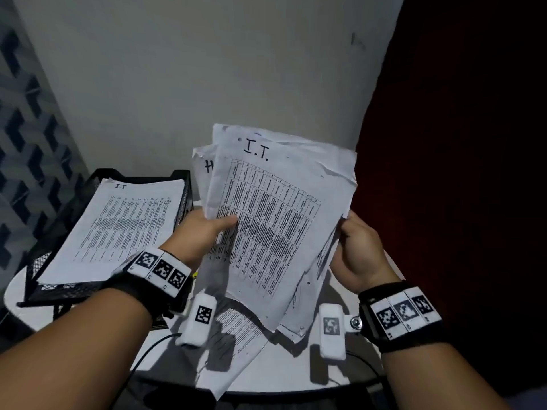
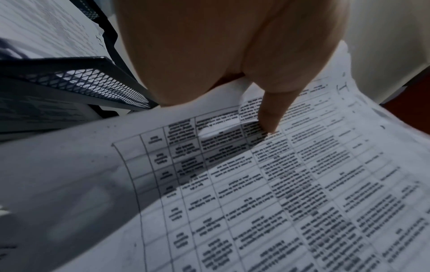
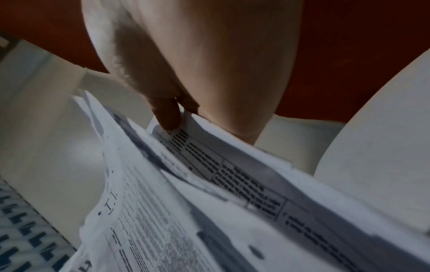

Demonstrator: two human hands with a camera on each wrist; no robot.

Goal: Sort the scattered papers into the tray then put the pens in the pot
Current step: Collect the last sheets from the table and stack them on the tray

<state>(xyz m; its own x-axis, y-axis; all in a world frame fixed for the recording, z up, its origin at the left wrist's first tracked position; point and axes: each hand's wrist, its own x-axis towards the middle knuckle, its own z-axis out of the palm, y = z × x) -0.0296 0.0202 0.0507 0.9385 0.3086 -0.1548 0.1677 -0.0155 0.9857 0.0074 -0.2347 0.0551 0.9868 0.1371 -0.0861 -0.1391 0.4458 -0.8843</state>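
A loose sheaf of printed papers [image 1: 275, 220] is held up above the table, its top sheet marked "I.T." over a table of text. My left hand [image 1: 207, 224] pinches the sheaf's left edge, thumb [image 2: 271, 114] lying on the top sheet [image 2: 256, 184]. My right hand [image 1: 352, 247] pinches the right edge, where the sheets [image 3: 209, 193] fan apart under the thumb [image 3: 166, 114]. A black mesh tray [image 1: 38, 267] at the left holds a stack of papers [image 1: 118, 229], also marked "I.T.". No pens or pot are in view.
One more printed sheet [image 1: 236, 344] lies on the white round table [image 1: 296, 377] under the sheaf. A pale wall stands behind, a dark red surface [image 1: 458, 143] to the right. Cables run off the table's near edge.
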